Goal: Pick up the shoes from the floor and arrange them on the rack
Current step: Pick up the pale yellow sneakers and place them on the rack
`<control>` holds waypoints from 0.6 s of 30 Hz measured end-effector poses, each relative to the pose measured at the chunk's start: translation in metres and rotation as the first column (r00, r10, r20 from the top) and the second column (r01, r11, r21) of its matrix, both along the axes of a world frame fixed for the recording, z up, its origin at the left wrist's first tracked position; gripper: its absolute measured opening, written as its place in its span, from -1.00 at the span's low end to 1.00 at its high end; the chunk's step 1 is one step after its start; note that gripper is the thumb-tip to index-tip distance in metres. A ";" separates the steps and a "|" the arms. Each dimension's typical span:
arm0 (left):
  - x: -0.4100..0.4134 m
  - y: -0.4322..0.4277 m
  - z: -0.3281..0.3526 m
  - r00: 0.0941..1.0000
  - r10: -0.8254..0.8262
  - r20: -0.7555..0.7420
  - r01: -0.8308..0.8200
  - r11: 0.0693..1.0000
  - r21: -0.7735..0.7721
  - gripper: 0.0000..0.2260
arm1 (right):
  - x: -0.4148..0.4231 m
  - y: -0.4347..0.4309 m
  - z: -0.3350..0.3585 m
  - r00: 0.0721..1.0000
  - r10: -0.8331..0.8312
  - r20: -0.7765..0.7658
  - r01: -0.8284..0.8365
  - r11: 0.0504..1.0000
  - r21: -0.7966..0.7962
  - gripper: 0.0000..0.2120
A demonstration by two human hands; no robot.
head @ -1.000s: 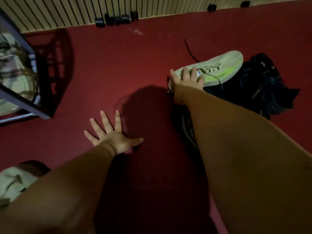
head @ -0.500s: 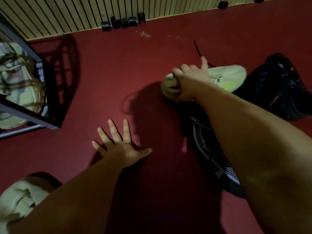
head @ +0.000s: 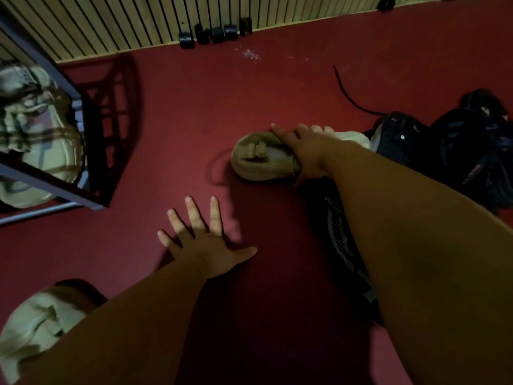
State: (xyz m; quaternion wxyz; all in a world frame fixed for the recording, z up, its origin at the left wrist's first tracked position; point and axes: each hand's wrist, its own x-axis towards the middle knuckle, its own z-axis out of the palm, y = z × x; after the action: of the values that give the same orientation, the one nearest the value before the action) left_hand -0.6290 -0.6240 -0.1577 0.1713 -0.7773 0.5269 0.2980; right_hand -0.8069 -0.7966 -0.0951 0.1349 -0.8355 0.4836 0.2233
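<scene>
My right hand [head: 308, 151] grips a pale beige shoe [head: 258, 159] at its collar, the heel pointing left, just above the red floor. A dark patterned shoe [head: 344, 245] lies under my right forearm. Black shoes [head: 455, 151] are piled at the right. My left hand [head: 200, 240] presses flat on the floor with its fingers spread and holds nothing. The metal shoe rack [head: 58, 187] stands at the left with pale shoes [head: 30, 126] on it.
Another pale shoe [head: 36, 326] lies at the bottom left by my left arm. A black lace [head: 347, 93] trails over the floor. Small black wheels [head: 211, 36] line the slatted wall at the back.
My right hand closed on the pale shoe, turned it upright from its side and drew it left. The left hand stayed planted on the floor.
</scene>
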 end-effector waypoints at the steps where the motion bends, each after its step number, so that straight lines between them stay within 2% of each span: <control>1: 0.000 0.000 0.000 1.000 -0.002 0.004 0.002 1.000 -0.001 0.09 | -0.001 -0.001 -0.001 0.999 0.031 0.011 -0.031 0.999 -0.037 0.10; 5: 0.001 -0.001 0.003 1.000 -0.009 0.010 0.009 1.000 0.010 0.09 | 0.004 0.003 0.004 0.996 0.062 0.070 -0.053 0.991 -0.122 0.09; 8: 0.001 -0.001 0.004 0.999 0.008 -0.032 -0.008 1.000 0.020 0.09 | 0.011 0.016 0.021 0.986 -0.024 0.166 0.053 0.984 -0.171 0.07; 11: 0.002 0.000 0.009 0.997 0.005 -0.080 -0.003 1.000 0.023 0.08 | 0.022 0.029 0.041 0.977 -0.084 0.195 0.122 0.973 -0.193 0.09; 15: 0.018 0.008 0.020 0.988 -0.111 -0.106 0.110 0.994 -0.015 0.01 | 0.037 0.058 0.059 0.973 -0.120 0.196 0.166 0.957 -0.238 0.12; 18: 0.041 0.028 0.038 0.975 -0.220 -0.042 0.218 0.975 -0.048 -0.01 | 0.050 0.086 0.067 0.962 -0.170 0.216 0.217 0.951 -0.220 0.13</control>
State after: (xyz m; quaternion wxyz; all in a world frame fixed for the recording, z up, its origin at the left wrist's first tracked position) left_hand -0.5875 -0.5964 -0.1199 0.1740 -0.7109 0.6193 0.2842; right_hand -0.7573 -0.7105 -0.0279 0.1003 -0.8118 0.5714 0.0659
